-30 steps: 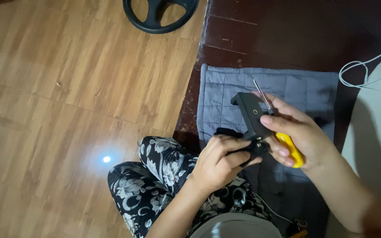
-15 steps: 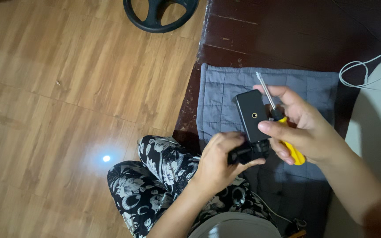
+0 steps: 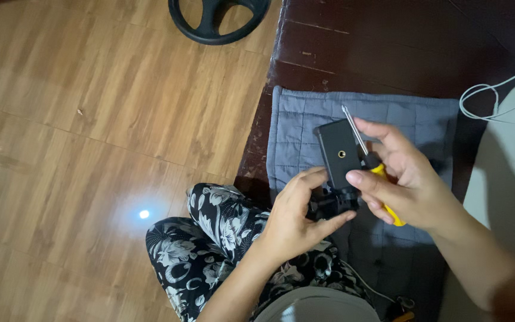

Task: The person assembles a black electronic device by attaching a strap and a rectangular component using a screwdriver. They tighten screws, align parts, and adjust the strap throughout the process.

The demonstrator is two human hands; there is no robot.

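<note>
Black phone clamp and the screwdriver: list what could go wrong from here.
1. The right hand holds both the black clamp and the yellow-handled screwdriver, so either might slip from a shared grip.
2. The screwdriver's bare metal tip sits close to the right hand's fingers and could poke them.
3. The left hand works at the clamp's lower joint above the grey quilted mat; a loosened small part could drop off the mat's near edge.

My left hand (image 3: 296,217) reaches up from the near side, forearm angled toward the right, fingers curled and thumb stretched out to the right. My right hand (image 3: 403,182) comes in from the near right, fingers wrapped closed, index finger and thumb pointing left, nearly meeting my left fingertips.
</note>
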